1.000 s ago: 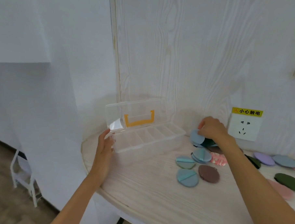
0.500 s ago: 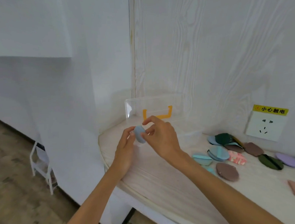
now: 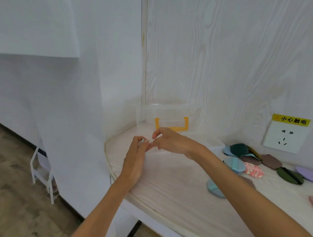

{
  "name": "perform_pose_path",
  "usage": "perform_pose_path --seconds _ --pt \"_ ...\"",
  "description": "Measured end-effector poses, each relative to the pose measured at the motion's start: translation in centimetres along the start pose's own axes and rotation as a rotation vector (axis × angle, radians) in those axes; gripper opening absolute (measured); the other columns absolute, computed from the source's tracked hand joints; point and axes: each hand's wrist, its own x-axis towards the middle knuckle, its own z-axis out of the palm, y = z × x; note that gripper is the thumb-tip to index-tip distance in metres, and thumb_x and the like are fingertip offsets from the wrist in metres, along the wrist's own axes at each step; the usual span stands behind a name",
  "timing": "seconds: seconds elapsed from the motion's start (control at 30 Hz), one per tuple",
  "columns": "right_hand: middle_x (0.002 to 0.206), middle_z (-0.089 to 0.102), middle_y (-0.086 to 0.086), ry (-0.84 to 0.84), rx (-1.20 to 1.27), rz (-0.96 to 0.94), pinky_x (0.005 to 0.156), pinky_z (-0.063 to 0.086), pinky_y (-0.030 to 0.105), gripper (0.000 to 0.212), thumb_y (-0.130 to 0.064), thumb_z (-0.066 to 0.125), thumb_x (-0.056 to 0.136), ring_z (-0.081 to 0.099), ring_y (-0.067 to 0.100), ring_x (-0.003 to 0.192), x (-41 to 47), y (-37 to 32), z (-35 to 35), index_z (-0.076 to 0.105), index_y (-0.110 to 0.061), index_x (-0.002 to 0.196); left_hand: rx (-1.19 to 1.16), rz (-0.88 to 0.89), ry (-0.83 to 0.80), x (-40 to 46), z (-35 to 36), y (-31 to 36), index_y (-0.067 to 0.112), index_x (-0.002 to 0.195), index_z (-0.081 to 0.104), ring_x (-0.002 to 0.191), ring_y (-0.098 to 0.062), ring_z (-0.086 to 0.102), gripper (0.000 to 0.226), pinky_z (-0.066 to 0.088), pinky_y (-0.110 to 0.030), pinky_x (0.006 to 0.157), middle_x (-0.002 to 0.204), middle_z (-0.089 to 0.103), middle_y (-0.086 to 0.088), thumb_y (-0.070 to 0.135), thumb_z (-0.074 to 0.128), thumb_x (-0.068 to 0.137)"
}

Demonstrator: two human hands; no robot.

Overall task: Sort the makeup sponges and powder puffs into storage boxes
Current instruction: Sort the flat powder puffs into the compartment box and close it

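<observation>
Head view: we see our left hand (image 3: 135, 155) with its fingers curled round a small pale-blue puff (image 3: 143, 140), only a sliver of it showing, at the near left end of the clear storage box (image 3: 170, 114). Our right hand (image 3: 171, 141) sits just beside it, fingers loosely bent, fingertips meeting the left's. More puffs (image 3: 243, 161) lie scattered on the table (image 3: 173, 189) to the right.

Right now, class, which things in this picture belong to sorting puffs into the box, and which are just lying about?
Belong to the job:
clear box
small puff pinched in the left hand
right hand
loose puffs on the table

Just lying about:
wall socket
yellow warning label
white rack on the floor
</observation>
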Motion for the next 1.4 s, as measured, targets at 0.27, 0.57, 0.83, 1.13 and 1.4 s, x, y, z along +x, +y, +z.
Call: perform_pose_path --seconds 0.27,0.57,0.83,1.13,1.4 --pt "0.109 0.070 0.004 0.034 -0.115 -0.148 0.065 0.044 0.017 0.015 -0.015 0.056 0.092 0.061 0.006 0.081 -3.5 1.1 -7.4 0.061 -0.018 0.105 0.110 -0.076 0.053 -0.3 0.3 -0.3 0.040 0.084 0.040 0.075 -0.015 0.049 0.018 0.036 -0.038 0.077 0.082 0.049 0.010 0.044 0.023 0.078" --pt "0.078 0.061 0.001 -0.144 -0.619 0.577 0.063 0.049 0.019 0.040 -0.007 0.071 0.080 0.061 0.012 0.072 -4.8 9.3 -13.4 0.063 -0.014 0.119 0.181 -0.055 0.029 -0.8 0.5 0.2 0.038 0.084 0.037 0.092 -0.017 0.049 0.014 0.034 -0.035 0.082 0.099 0.048 0.008 0.044 0.024 0.084" --pt "0.076 0.066 0.007 -0.050 -0.678 0.589 0.090 0.055 0.037 0.050 -0.011 0.081 0.068 0.070 0.022 0.090 -3.6 10.5 -13.0 0.059 -0.004 0.113 0.014 -0.135 -0.008 0.2 0.2 -0.3 0.041 0.087 0.046 0.088 -0.016 0.049 0.026 0.037 -0.048 0.100 0.092 0.051 0.012 0.049 0.042 0.063" --pt "0.087 0.072 0.011 0.474 -0.006 -0.203 0.063 0.053 0.017 0.027 -0.013 0.077 0.075 0.060 0.009 0.062 -4.1 1.9 -8.7 0.073 -0.007 0.101 0.023 -0.113 -0.036 0.0 0.3 -0.5 0.049 0.087 0.044 0.086 -0.013 0.050 0.022 0.038 -0.048 0.099 0.093 0.051 0.014 0.047 0.039 0.066" --pt "0.079 0.071 -0.006 0.628 -0.268 -0.238 0.063 0.045 0.024 0.020 -0.038 0.074 0.076 0.064 0.010 0.075 -0.9 1.9 0.7 0.075 -0.021 0.085 0.145 -0.008 -0.052 -0.8 0.1 0.0 0.035 0.117 0.033 0.099 -0.010 0.051 0.043 0.039 -0.039 0.094 0.113 0.049 0.010 0.055 0.028 0.079"
